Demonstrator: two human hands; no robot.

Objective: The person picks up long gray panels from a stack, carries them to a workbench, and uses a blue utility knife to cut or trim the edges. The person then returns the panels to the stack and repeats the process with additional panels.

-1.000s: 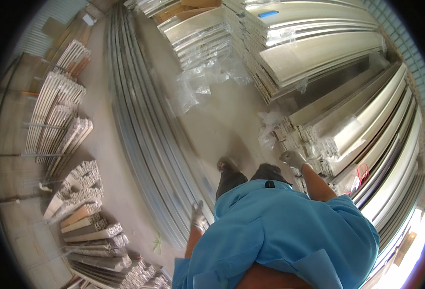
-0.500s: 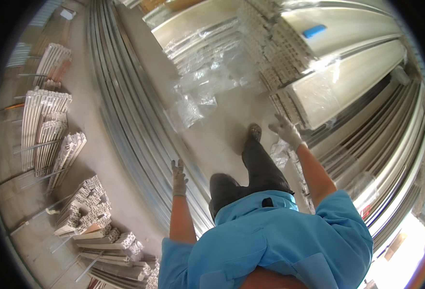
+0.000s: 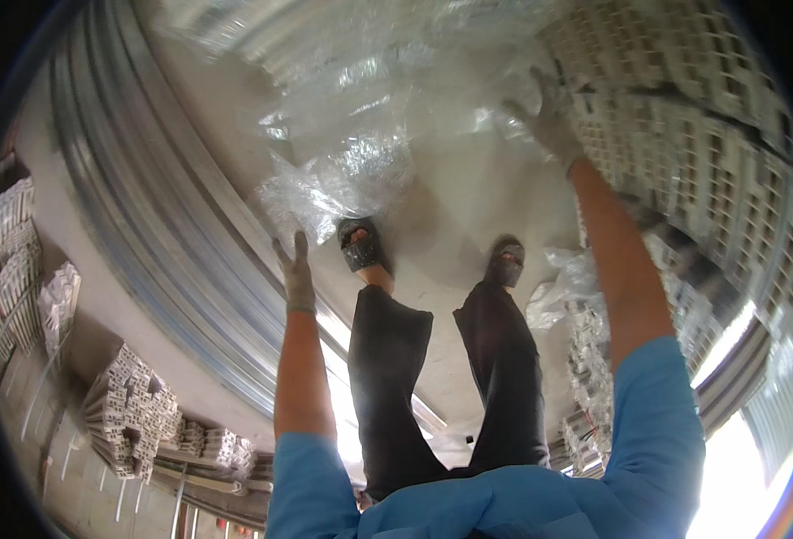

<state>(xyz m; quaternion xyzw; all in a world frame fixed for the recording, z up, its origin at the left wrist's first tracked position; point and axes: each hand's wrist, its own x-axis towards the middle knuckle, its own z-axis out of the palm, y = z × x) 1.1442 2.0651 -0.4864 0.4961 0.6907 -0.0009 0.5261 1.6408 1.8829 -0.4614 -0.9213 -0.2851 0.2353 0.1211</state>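
Note:
My left hand point(image 3: 297, 277), in a pale glove, hangs in the air with fingers apart and nothing in it. Behind it runs a row of long metal profiles point(image 3: 158, 207) on the floor. My right hand point(image 3: 549, 119), also gloved, reaches forward with its fingers spread, beside the stacked hollow-ended profiles point(image 3: 684, 135) on the right. It looks empty; whether it touches the stack I cannot tell. Crumpled clear plastic film point(image 3: 342, 180) lies ahead of my feet, between the two hands.
Bundles of profiles point(image 3: 136, 409) stand in a rack at the left. My shoes point(image 3: 360, 247) are on the grey floor point(image 3: 441, 314), the left one near the film. More clear film point(image 3: 562, 287) hangs by the right stack's lower end.
I have stepped forward, and the film and the right-hand stack are nearer. My right arm has stretched farther ahead. Both hands stay open.

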